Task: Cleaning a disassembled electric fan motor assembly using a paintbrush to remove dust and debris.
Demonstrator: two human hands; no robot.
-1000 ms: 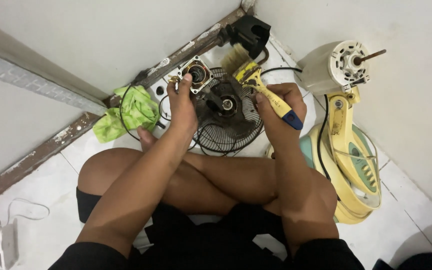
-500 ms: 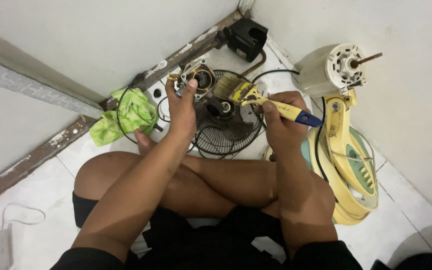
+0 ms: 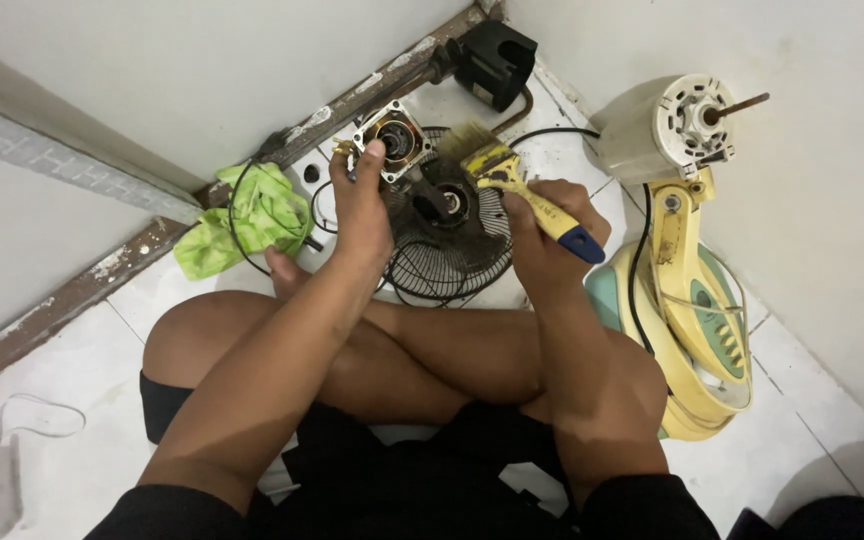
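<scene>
Above the fan grille [image 3: 447,262], a motor part [image 3: 394,138] is gripped by the left hand [image 3: 360,205] and dusted with the paintbrush [image 3: 512,180] clasped in the right hand [image 3: 544,235]; light strokes seem needed next.

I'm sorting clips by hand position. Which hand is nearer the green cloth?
Left. The left hand holds a square metal motor part just right of the green cloth. The right hand, gripping a paintbrush, is farther right, past the fan grille.

No packages, signs or screens show; the paintbrush [image 3: 522,190] handle may carry a small, blurred printed label.
</scene>
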